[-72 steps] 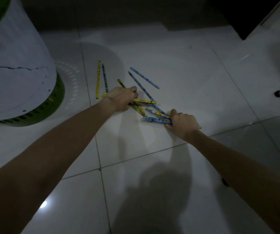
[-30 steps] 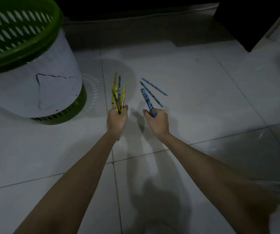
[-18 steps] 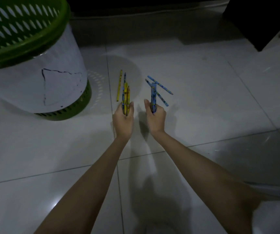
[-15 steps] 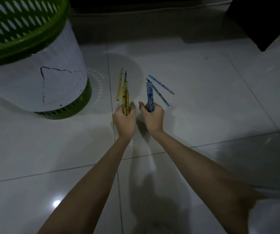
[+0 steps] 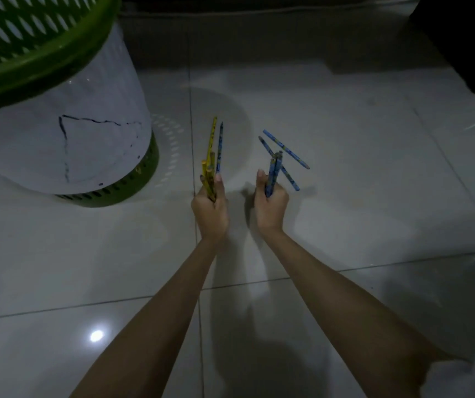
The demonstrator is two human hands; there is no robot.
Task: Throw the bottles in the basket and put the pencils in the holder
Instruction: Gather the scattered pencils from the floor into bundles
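My left hand (image 5: 210, 209) grips a bunch of yellow pencils (image 5: 208, 175), held upright above the white tiled floor. My right hand (image 5: 270, 205) grips a bunch of blue pencils (image 5: 273, 175), also upright. Beyond the left hand a yellow pencil (image 5: 212, 133) and a blue pencil (image 5: 220, 145) lie side by side on the floor. Two more blue pencils (image 5: 286, 149) lie crossed on the floor beyond the right hand. The green basket (image 5: 38, 53) with a white liner stands at the left. No bottles and no holder are in view.
A dark piece of furniture (image 5: 466, 38) fills the top right corner. A dark wall base runs along the top. A bit of white cloth (image 5: 471, 377) shows at the bottom right. Tiled floor (image 5: 374, 214) spreads around my hands.
Both hands lifted the gathered pencils off the floor and hold them upright. In the last half second the hands moved slightly apart, while the head rose and brought the basket rim into view.
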